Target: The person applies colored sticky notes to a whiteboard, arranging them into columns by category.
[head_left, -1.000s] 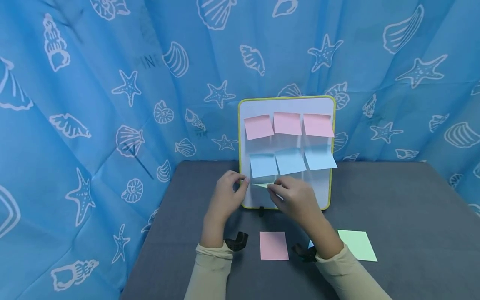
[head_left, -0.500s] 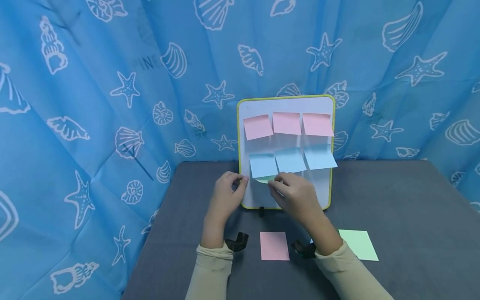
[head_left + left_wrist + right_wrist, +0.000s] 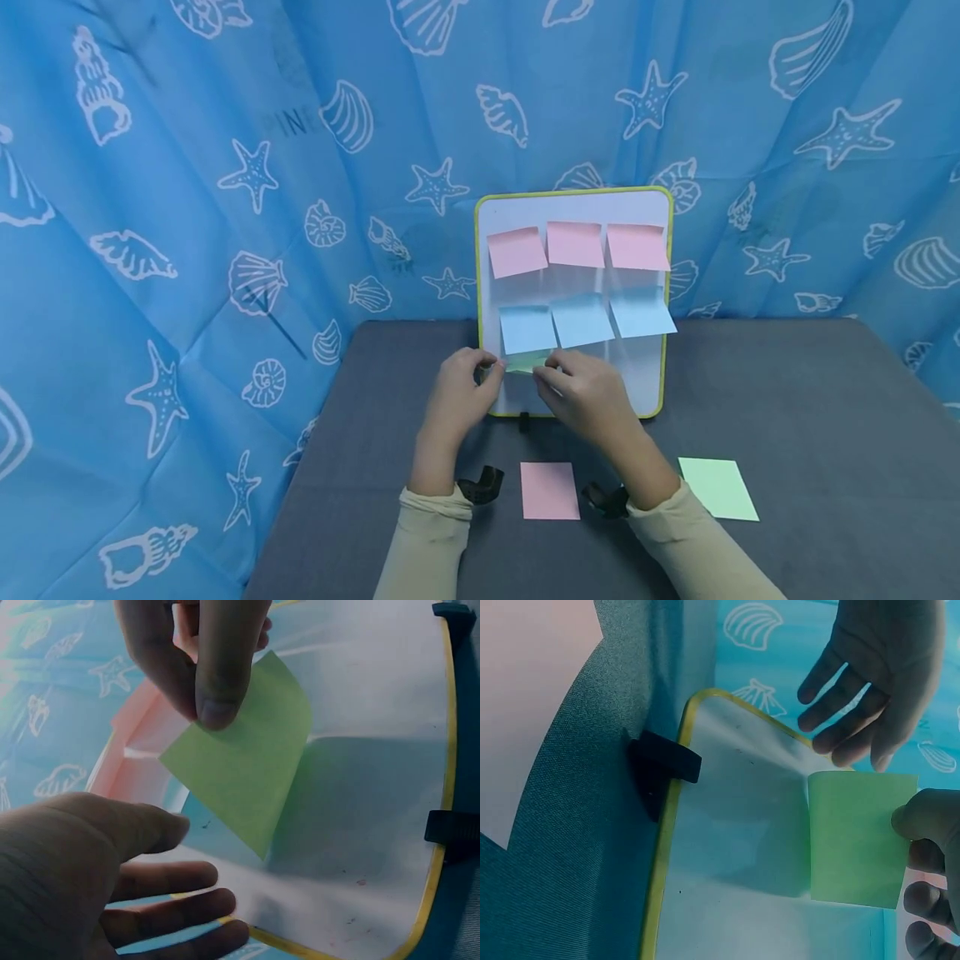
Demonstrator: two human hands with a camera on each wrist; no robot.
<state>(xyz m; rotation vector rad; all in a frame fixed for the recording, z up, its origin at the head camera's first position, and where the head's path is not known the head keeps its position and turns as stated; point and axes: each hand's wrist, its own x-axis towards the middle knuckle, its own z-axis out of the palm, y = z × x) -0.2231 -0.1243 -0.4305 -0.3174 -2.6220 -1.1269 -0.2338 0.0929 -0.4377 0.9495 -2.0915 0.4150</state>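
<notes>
A green sticky note is pinched at one edge between the thumb and fingers of my right hand. It bends in a curve just in front of the lower left part of a whiteboard with a yellow rim. My left hand is beside the note with fingers spread and relaxed, holding nothing; a small gap to the note shows in the left wrist view. On the board, pink sticky notes form the top row and blue sticky notes the row below. Whether the green note touches the board is unclear.
A pink sticky note and a green sticky note lie on the grey table in front of the board. A black clip-like foot sits at the board's lower edge. A blue shell-patterned curtain hangs behind.
My left hand has moved slightly right, closer to the green note. The note in my right hand has tilted up and then back down, staying under the blue row.
</notes>
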